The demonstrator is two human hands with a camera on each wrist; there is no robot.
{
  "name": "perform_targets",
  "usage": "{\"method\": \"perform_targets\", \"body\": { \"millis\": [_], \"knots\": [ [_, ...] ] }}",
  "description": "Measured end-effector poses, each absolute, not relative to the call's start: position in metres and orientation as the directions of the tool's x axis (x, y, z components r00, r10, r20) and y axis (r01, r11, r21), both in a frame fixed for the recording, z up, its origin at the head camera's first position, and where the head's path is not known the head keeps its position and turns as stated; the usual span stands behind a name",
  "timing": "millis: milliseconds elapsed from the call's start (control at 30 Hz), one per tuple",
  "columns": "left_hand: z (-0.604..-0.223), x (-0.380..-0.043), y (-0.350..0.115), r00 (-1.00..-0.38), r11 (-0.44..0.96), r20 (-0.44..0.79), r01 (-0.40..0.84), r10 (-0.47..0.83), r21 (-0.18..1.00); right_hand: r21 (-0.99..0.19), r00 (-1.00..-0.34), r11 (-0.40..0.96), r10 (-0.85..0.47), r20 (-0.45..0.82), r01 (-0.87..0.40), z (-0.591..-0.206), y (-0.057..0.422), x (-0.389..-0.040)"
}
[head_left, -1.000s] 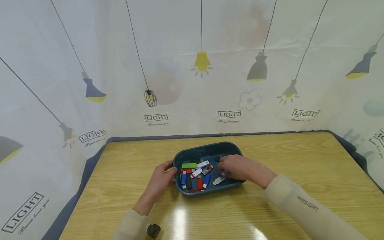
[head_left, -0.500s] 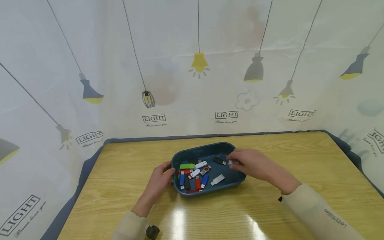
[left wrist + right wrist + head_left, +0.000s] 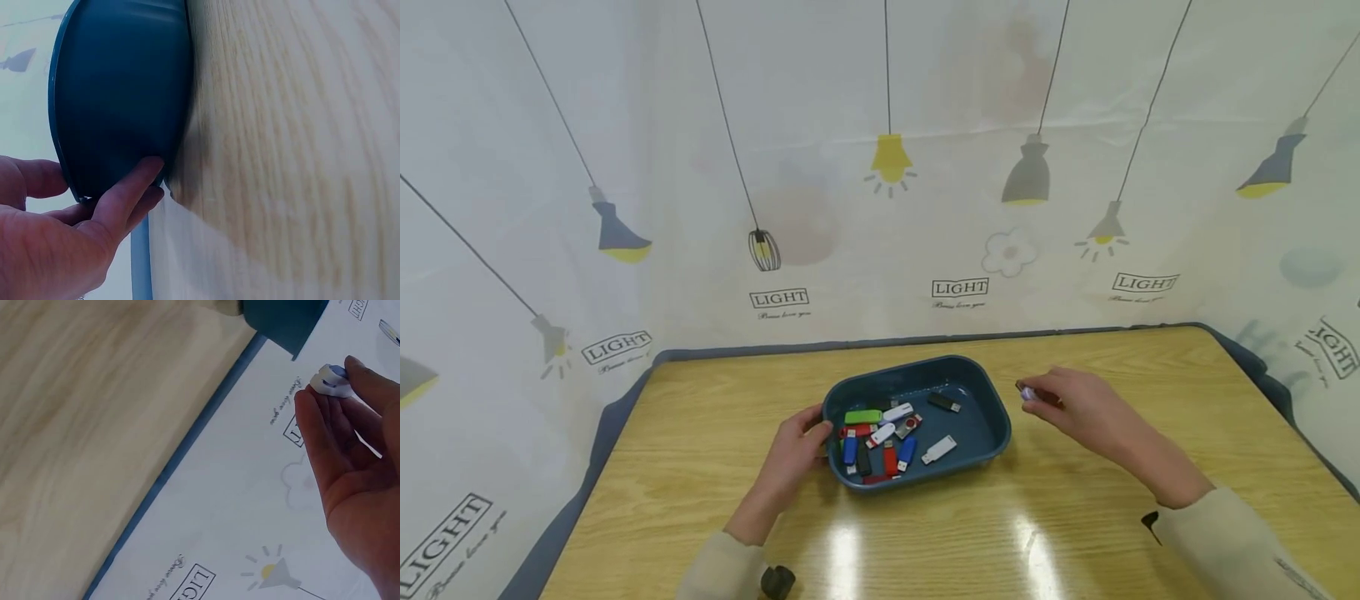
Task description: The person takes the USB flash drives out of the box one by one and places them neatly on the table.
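Note:
A dark teal plastic bin [image 3: 979, 427] stands on the wooden table and holds several USB flash drives. My left hand [image 3: 795, 447] grips its left end, thumb at the rim and fingers against the outer wall [image 3: 122, 87]. To the right of the bin, above the table, my right hand [image 3: 1090, 410] pinches a small white and bluish-purple USB flash drive [image 3: 331, 381] between thumb and fingertips. Inside the bin, a black flash drive [image 3: 943, 402] and a white one [image 3: 939, 449] lie apart from a cluster with green [image 3: 862, 417], red [image 3: 890, 458] and blue [image 3: 907, 453] ones.
The wooden table [image 3: 700, 467] reaches back to a pale curtain [image 3: 820, 167] printed with hanging lamps and the word LIGHT. Dark blue trim [image 3: 850, 342] runs along the table's back edge. A small black object [image 3: 777, 581] is by the left cuff.
My right hand has lifted a flash drive out of the bin and moved right, past its right rim. The left hand keeps its grip on the bin's left end.

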State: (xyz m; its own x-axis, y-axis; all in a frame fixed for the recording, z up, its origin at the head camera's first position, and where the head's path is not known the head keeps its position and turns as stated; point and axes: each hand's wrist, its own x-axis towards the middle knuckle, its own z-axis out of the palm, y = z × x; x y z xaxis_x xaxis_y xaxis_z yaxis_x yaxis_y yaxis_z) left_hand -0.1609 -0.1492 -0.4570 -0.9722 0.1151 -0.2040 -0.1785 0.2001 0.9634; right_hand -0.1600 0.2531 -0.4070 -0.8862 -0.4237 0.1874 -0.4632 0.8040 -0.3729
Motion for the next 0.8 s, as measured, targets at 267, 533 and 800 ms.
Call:
{"method": "perform_targets", "body": {
  "millis": [267, 533, 800],
  "knots": [
    [-0.459, -0.162, -0.148, -0.971, 0.219, -0.215, -0.189, 0.103, 0.957, -0.397, -0.927, 0.838, -0.320, 0.196, -0.374, -0.420, 0.266, -0.150],
    [-0.458, -0.160, -0.148, -0.970, 0.193, -0.218, -0.194, 0.112, 0.962, -0.429, -0.976, 0.876, -0.195, 0.101, -0.219, -0.432, 0.264, -0.150],
    [-0.458, -0.160, -0.147, -0.970, 0.205, -0.221, -0.197, 0.104, 0.959, -0.454, -0.989, 0.884, -0.146, -0.032, -0.116, -0.447, 0.265, -0.155]
  ]
}}
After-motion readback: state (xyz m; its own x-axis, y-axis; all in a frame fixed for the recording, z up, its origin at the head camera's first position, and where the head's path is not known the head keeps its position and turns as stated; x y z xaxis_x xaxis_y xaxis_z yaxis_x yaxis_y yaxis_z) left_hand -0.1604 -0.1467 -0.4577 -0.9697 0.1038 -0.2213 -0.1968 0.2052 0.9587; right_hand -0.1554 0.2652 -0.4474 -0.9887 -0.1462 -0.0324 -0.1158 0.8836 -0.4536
